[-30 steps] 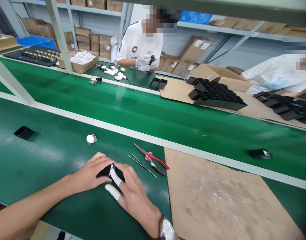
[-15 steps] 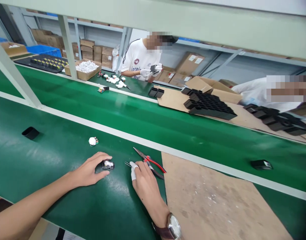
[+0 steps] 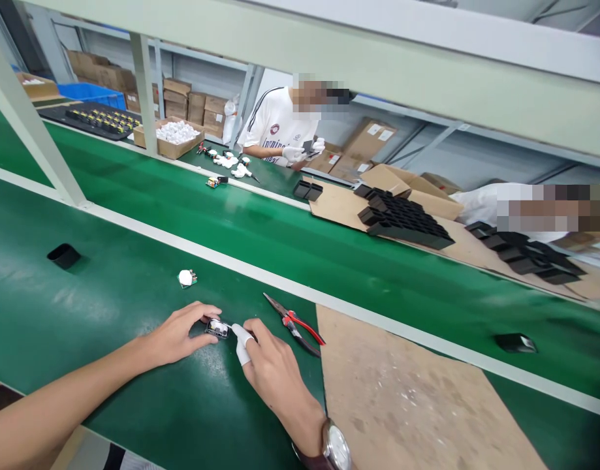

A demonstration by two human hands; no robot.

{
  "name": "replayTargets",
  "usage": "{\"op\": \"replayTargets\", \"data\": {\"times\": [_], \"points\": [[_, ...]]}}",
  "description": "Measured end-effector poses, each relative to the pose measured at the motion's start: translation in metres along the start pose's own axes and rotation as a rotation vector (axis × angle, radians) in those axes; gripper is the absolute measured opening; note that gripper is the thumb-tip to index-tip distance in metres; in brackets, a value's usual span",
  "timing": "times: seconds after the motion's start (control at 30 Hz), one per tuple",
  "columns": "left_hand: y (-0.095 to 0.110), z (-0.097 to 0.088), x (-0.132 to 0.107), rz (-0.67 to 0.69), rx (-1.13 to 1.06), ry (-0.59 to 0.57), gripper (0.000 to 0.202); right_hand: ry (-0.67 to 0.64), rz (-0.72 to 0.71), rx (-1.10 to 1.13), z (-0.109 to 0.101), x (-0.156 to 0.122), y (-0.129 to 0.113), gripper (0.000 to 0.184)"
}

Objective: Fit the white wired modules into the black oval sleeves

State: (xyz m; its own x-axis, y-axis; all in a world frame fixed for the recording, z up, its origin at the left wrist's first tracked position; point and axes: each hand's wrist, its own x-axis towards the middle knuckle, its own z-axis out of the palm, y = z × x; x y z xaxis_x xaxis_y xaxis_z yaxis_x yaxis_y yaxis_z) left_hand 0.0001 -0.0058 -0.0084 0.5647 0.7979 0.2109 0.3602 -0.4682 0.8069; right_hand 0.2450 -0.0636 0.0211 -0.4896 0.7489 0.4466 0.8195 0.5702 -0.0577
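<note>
Between its thumb and fingers, my left hand (image 3: 177, 336) grips a small black housing (image 3: 217, 331) by its sides; white material and small electronic parts show in its open end. My right hand (image 3: 275, 365), with white finger cots and a watch at the wrist, is closed on thin metal tweezers (image 3: 229, 326). Their tips reach the housing's open end; whether they grip anything there is too small to tell. Needle-nose pliers (image 3: 296, 323) with red and black handles lie just beyond my right hand. A small circuit board with a white blob (image 3: 186, 279) rests beyond my left hand.
Empty-looking black housings lie at the left (image 3: 63, 255) and the right (image 3: 516, 343). A cardboard sheet (image 3: 407, 391) covers the bench on the right. Across the green belt (image 3: 260, 228), two co-workers sit near rows of black housings (image 3: 407, 219). A pale frame post (image 3: 40, 124) rises at left.
My right hand has moved left with the tweezers, from beside the pliers to the housing. The pliers now lie fully in view. My left hand keeps its grip on the housing.
</note>
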Motion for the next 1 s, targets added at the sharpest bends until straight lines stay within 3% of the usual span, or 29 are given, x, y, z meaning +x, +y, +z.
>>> {"op": "replayTargets", "data": {"times": [0.3,0.57,0.8,1.0], "points": [[-0.005,0.002,0.0,-0.026,-0.038,0.005,0.051,-0.063,-0.041,-0.034,-0.003,0.015,-0.004,0.024],[-0.006,0.0,-0.001,-0.031,-0.067,-0.016,0.05,-0.064,-0.07,0.118,0.001,0.021,0.004,0.02],[-0.007,0.001,0.0,-0.024,-0.044,-0.013,0.044,-0.055,-0.096,0.049,-0.01,0.019,0.003,0.023],[-0.008,0.003,0.001,-0.036,-0.059,-0.021,0.043,-0.084,-0.105,0.024,-0.006,0.027,-0.001,0.022]]}}
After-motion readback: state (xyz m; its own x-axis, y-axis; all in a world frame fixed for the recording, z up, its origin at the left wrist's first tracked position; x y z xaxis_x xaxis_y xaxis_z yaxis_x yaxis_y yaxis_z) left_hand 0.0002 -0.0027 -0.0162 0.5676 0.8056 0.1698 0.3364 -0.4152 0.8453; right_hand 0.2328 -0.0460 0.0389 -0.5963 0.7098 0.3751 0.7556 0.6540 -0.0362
